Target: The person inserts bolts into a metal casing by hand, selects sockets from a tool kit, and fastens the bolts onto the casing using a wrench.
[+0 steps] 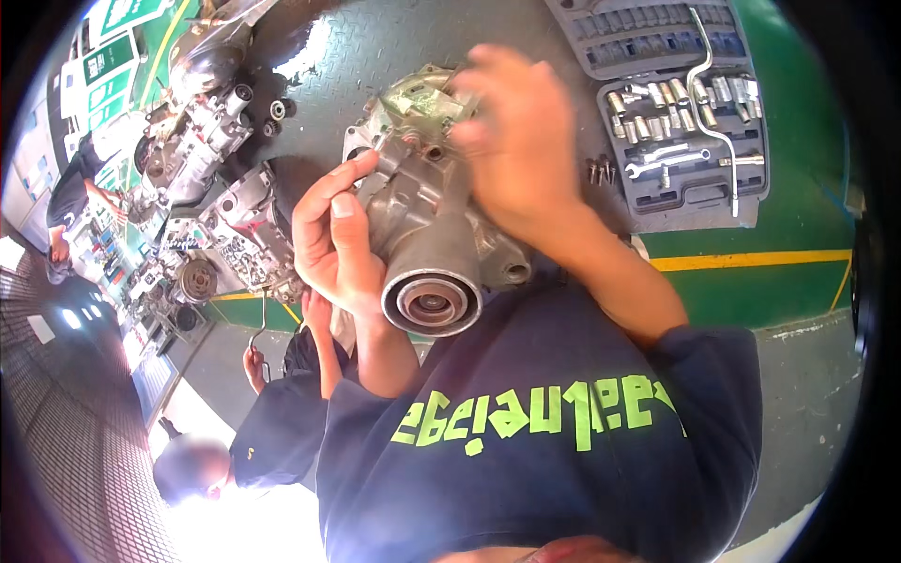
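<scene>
A grey cast-metal gearbox housing (432,202) stands on the dark bench in front of me. Its round open end (433,302) faces me, with a ringed seal or bearing inside. My left hand (340,246) is closed against the housing's left side. Its index finger reaches a small metal piece (389,158) on top, and the thumb lies just below. Smeared by motion, my right hand (521,136) hovers over the housing's upper right. Whether it holds anything cannot be made out.
An open toolbox (690,202) with sockets, wrenches and a bent crank handle (702,80) lies at right. Several bolts (602,172) rest near it. Other gearbox parts (249,225) crowd the left side. A co-worker (272,427) is at lower left, another person (75,202) farther off.
</scene>
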{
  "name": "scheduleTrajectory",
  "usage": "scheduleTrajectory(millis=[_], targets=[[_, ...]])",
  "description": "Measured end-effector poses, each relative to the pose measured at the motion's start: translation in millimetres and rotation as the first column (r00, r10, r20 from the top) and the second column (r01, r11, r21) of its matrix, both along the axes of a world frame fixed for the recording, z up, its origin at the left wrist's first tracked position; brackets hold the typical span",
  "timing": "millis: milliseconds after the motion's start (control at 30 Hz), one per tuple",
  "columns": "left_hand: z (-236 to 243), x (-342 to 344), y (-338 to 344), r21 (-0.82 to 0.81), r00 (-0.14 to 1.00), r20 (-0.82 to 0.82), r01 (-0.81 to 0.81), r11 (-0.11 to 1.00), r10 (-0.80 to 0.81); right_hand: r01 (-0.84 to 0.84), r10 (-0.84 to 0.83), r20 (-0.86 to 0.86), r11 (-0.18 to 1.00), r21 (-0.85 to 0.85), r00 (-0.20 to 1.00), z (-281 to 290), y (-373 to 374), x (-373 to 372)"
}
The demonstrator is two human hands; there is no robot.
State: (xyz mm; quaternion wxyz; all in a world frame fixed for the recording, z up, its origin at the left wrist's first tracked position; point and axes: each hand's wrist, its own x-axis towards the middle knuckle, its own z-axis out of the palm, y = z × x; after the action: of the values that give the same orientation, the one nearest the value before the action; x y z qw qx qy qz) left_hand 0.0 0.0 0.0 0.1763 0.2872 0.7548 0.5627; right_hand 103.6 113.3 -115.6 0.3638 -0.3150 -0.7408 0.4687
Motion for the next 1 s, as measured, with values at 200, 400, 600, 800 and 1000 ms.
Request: scheduleTrajectory(millis=[200, 400, 600, 800, 1000], targets=[[1.0, 9.9, 5.3, 0.082, 0.983, 0.148, -0.12, 0.989, 0.107, 0.029, -0.039, 0.221, 0.998, 0.049, 0.974, 10.5, -9.3, 13.8], [-5.4, -3.2, 5.1, 0.082, 0.997, -0.035, -0.069, 0.994, 0.072, 0.034, -0.025, 0.701, 0.999, 0.001, 0.713, -133.9, -42.2, 150.6], [-15.2, -7.4, 4.7, 0.246, 0.998, -0.057, -0.003, 0.969, 0.018, -0.173, 0.015, 0.916, 0.983, 0.06, 0.401, -143.5, -77.3, 189.7], [-4.7, -1.8, -11.2, 0.191, 0.986, 0.003, -0.163, 0.968, 0.165, -0.254, 0.046, 0.896, 0.964, 0.076, 0.441, -134.1, -96.9, 169.6], [6.4, 3.6, -15.1, 0.098, 0.973, -0.056, -0.219, 0.971, 0.225, -0.23, -0.262, 0.919, 0.914, 0.334, 0.295, -199.8, -131.1, 175.2]])
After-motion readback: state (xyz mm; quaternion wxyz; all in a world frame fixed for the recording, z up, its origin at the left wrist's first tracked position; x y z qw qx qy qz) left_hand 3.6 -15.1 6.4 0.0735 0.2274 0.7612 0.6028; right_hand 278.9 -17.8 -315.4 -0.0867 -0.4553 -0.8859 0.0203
